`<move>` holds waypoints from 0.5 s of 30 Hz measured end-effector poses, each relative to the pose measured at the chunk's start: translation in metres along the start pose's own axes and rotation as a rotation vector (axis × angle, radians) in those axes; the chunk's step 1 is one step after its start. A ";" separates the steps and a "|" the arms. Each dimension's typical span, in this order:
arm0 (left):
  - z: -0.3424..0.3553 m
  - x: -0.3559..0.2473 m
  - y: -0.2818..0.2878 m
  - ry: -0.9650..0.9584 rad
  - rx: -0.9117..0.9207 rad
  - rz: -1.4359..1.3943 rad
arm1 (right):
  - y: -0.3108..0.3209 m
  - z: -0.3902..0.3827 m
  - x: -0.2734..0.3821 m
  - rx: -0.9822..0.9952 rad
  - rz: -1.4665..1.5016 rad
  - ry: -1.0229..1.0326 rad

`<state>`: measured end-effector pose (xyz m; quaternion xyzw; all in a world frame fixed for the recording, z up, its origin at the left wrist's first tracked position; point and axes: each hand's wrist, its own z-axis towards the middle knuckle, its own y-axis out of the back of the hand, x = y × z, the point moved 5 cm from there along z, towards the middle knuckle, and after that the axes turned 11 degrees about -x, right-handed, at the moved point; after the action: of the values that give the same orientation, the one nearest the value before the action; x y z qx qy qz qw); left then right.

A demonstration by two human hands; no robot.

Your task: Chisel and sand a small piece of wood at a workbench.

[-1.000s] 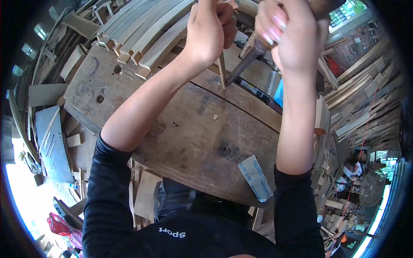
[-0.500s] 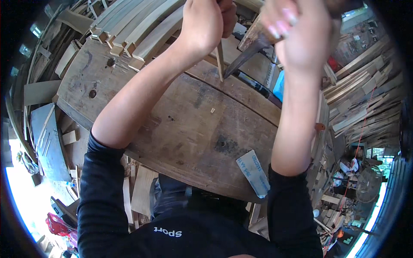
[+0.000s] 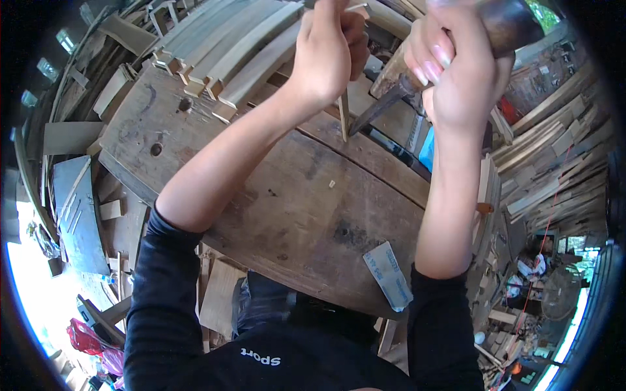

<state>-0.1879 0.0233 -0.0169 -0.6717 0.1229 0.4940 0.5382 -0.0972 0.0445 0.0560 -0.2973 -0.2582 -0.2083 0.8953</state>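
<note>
My left hand [image 3: 326, 62], at the top middle, is closed round a thin wooden stick [image 3: 344, 120], held upright with its lower end at the bench near the long groove. To its right, my right hand [image 3: 460, 68] is closed round the dark, round-ended wooden handle [image 3: 512, 25] of a tool. A dark metal blade [image 3: 375, 111] slants down from beside that hand, its tip beside or against the stick's lower end; how it joins the handle is hidden. The worn wooden workbench [image 3: 280, 215] has holes and a groove, with a small wood chip [image 3: 332, 184] on it.
Curved pale wooden strips [image 3: 251, 49] are stacked at the back left. A pale flat packet [image 3: 388, 274] lies near the bench's front edge. A blue item [image 3: 427, 148] sits behind the bench's groove. Stacked boards [image 3: 541, 143] fill the right side; a leaning sheet [image 3: 78, 208] stands at the left.
Both hands, with the stick and tool, appear slightly lower and to the right than half a second ago, as does the whole bench, so the view has shifted. The grips look unchanged.
</note>
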 end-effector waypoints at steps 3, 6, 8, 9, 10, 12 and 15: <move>0.006 0.005 0.010 -0.004 0.103 -0.081 | -0.012 -0.007 0.014 -0.244 -0.517 -0.076; 0.010 0.008 0.015 0.011 0.080 -0.075 | -0.012 -0.005 0.020 -0.212 -0.500 -0.013; 0.007 0.005 0.011 -0.086 0.058 0.018 | -0.016 0.005 0.041 -0.077 -0.753 0.146; 0.009 0.005 0.010 -0.080 0.062 0.014 | -0.026 0.007 0.058 -0.095 -0.851 0.193; 0.012 0.002 0.007 -0.113 0.118 -0.008 | -0.036 0.007 0.074 -0.087 -1.035 0.319; 0.014 0.007 0.009 -0.078 0.158 -0.056 | -0.032 0.008 0.068 -0.016 -0.896 0.324; 0.009 0.005 0.013 -0.098 0.122 0.000 | 0.004 -0.021 -0.002 -0.219 -0.642 -0.052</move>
<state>-0.1996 0.0280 -0.0279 -0.6129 0.1261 0.5177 0.5835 -0.0899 0.0344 0.0387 -0.3006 -0.3373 -0.4984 0.7399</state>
